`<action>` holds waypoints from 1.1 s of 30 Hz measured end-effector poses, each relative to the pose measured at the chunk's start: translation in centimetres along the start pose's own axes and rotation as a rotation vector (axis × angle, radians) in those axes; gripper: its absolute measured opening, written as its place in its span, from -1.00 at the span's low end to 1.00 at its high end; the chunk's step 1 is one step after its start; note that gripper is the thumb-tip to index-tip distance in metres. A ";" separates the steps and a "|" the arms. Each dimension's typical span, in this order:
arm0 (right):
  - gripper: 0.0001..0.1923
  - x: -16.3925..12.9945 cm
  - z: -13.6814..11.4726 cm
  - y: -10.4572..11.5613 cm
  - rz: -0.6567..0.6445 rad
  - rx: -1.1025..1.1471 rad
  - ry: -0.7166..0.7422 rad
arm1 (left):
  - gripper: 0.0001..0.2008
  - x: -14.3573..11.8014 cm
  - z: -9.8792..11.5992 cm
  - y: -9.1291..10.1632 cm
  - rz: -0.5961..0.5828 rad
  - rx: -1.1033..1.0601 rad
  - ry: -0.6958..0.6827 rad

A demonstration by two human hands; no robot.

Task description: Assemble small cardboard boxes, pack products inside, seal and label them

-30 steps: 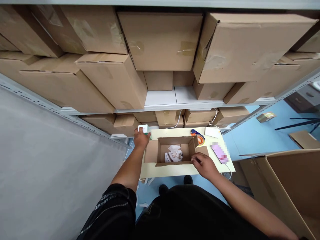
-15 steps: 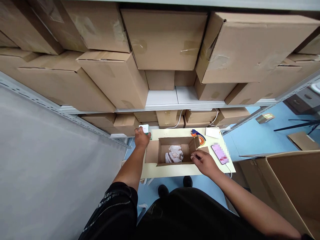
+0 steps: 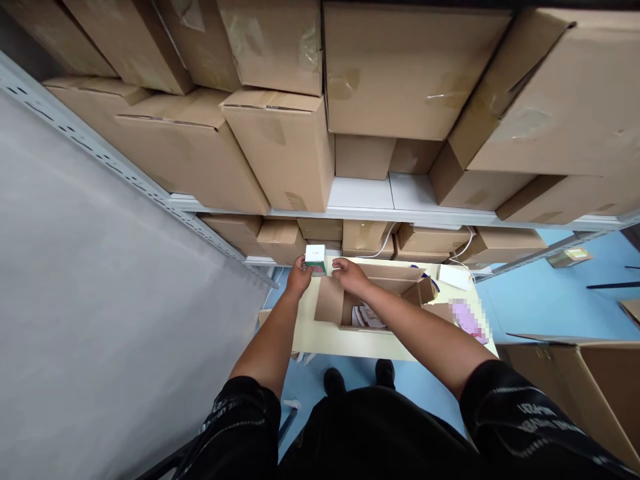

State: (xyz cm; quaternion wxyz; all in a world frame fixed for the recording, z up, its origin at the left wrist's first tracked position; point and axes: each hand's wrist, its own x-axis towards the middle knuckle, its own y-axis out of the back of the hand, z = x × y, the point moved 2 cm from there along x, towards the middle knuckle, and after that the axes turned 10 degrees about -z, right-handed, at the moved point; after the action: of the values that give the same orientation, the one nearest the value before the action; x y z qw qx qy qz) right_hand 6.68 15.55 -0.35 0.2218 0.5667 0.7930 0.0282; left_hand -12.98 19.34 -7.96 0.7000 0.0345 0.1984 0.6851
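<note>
My left hand (image 3: 299,277) is closed around the left side of a small white and green box (image 3: 315,253) above the table's back left corner. My right hand (image 3: 350,277) reaches across the open carton to just right of the small box, fingers partly bent and a small gap from it, with nothing seen in them. Below my right forearm stands the open cardboard carton (image 3: 329,300), its flaps folded out. Crumpled white paper (image 3: 369,316) lies inside it, partly hidden by the forearm.
A pale yellow table (image 3: 320,343) bears the carton, a phone (image 3: 467,320), a white box (image 3: 454,277) and a blue tape dispenser (image 3: 431,280), partly hidden. Shelves (image 3: 360,193) packed with cardboard boxes rise in front. A large open carton (image 3: 555,373) stands at the right, a grey wall (image 3: 100,300) at the left.
My right hand has moved left from the carton's right side to beside the small box. The left hand has the box tilted or lifted slightly. The view has shifted left.
</note>
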 end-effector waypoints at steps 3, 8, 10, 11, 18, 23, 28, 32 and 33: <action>-0.61 3.4 -0.8 -2.8 -0.024 -0.094 -0.047 | -0.59 0.4 -0.8 0.4 -0.040 -0.051 -0.009; -0.53 7.0 -0.2 -5.1 -0.016 -0.189 -0.294 | -0.55 0.8 -2.0 0.2 -0.088 -0.122 -0.025; -0.50 7.9 0.4 -5.3 -0.033 -0.195 -0.342 | -0.52 1.1 -2.4 -0.1 -0.104 -0.152 -0.028; -0.49 8.2 0.6 -5.2 -0.037 -0.193 -0.340 | -0.52 1.2 -2.5 -0.2 -0.108 -0.165 -0.024; -0.52 7.5 0.3 -5.2 0.017 -0.195 -0.227 | -0.55 0.6 -1.8 -0.2 -0.049 -0.155 -0.025; -0.50 5.9 -2.7 -5.6 0.106 -0.248 0.010 | -0.60 -1.1 1.3 2.6 0.064 -0.045 -0.170; -0.42 3.0 -8.0 -3.6 0.124 -0.213 0.292 | -0.56 -5.0 8.3 6.2 0.205 0.091 -0.295; -0.44 -1.8 -12.0 0.5 0.129 -0.235 0.480 | -0.57 -9.4 14.3 5.8 0.177 0.019 -0.363; -0.46 -3.1 -12.5 1.7 0.134 -0.259 0.517 | -0.57 -10.4 15.3 5.1 0.142 -0.041 -0.372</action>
State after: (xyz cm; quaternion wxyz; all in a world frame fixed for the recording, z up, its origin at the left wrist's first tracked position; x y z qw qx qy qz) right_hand 4.23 15.91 12.45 0.0804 0.5589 0.7738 0.2870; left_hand -12.62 12.88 10.09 0.6752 0.1601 0.0488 0.7184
